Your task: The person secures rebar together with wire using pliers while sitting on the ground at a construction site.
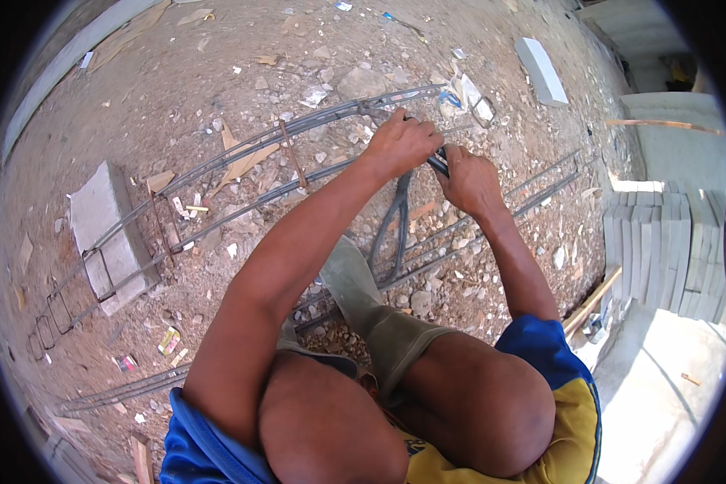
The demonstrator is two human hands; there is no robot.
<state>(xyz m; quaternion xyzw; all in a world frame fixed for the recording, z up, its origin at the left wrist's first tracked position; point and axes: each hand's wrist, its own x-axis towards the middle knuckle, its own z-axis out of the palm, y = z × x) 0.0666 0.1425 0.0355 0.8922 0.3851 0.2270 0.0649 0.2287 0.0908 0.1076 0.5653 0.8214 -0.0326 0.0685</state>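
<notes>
From where I stand, a dark handle (438, 163) sits between the crouching person's two hands, held out above the rubble just beyond the knees. The left hand (407, 143) is clenched around it with the knuckles up, and the right hand (469, 177) grasps it just beside the left, at the end nearer the body. What the handle joins on to, I cannot tell, as the fingers cover much of it.

Below and around the hands run long steel bars (298, 123), lying in slanting, roughly parallel lines. A rusty crosspiece (293, 153) spans two of the lines to the left of the hands. Further left, the bars pass over a pale concrete block (109, 222), and thin rectangular wire loops (55, 313) hang about their far end.

Closer to the person, a grey-green rubber boot (353, 282) is planted among the bars, with bent knees (492, 399) above it. The clothing (569, 403) is blue and yellow.

Beyond the hands, a white scrap (465, 90) with a bit of blue beside it lies near the ends of the bars, and a second pale block (542, 71) rests further off to the right. Over on the right edge, grey slabs (649, 250) stand packed side by side, near a strip of wood (595, 300). Stones, splinters and litter dot the earthen ground (177, 68) all around
</notes>
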